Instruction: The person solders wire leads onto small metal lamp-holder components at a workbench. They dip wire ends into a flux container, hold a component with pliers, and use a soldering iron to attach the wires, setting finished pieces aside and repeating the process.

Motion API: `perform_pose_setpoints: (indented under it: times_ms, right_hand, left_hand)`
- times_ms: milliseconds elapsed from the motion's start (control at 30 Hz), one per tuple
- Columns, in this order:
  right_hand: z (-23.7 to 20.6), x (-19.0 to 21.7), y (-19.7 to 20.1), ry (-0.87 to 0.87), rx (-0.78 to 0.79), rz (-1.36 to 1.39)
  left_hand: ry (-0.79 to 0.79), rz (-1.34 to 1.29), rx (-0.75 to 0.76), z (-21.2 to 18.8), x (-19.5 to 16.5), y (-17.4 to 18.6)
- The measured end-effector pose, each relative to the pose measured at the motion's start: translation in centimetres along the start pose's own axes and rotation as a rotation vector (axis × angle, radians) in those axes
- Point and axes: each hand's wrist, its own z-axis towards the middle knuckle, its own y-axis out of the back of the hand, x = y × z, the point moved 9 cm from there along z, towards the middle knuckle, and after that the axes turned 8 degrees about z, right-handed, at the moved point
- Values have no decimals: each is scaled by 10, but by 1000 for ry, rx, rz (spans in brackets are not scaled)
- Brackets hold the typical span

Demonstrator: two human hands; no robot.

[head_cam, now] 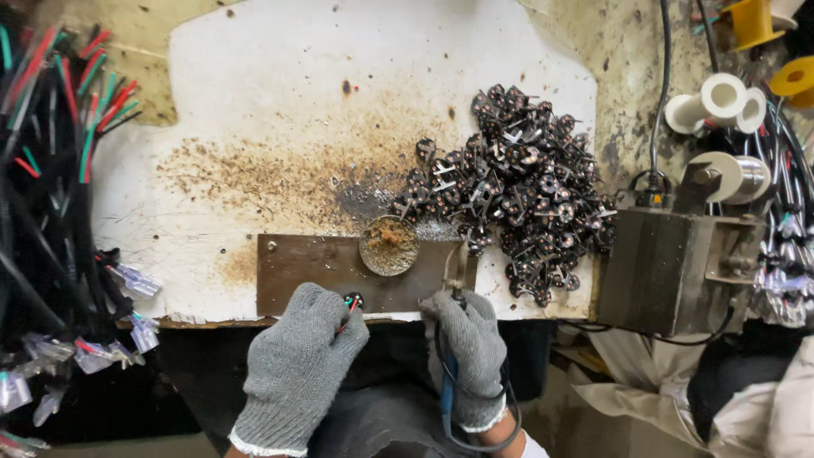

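Note:
My left hand (298,365), in a grey knit glove, is closed on a small black plug piece with red and green wires (351,303) at the near edge of the bench. My right hand (471,352), also gloved, grips a soldering iron with a blue handle (448,386); its tip (458,276) points up over the brown metal plate (297,267). A small round tin of brownish flux (389,245) sits on that plate between the two hands. A large heap of small black plug parts (521,182) lies to the right on the white board (280,93).
Bundles of black cables with red and green wire ends (51,153) hang at the left. A brown metal box (670,267) stands at the right, with white and yellow spools (721,97) and a solder reel (733,176) behind it. The board is stained brown.

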Motion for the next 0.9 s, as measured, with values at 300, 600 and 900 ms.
perform_pose_setpoints:
  times_ms: [300,600,900]
  right_hand:
    - [-5,-8,-6,140,82,-28]
    - [-1,20,13,335,50,79]
    - [12,21,10,263,316,-30]
  left_hand:
    - [-28,50,-52,-2,-2,0]
    - [-11,-63,-154,-13,-2,9]
    - [-57,-13,-140,-9,-2,3]
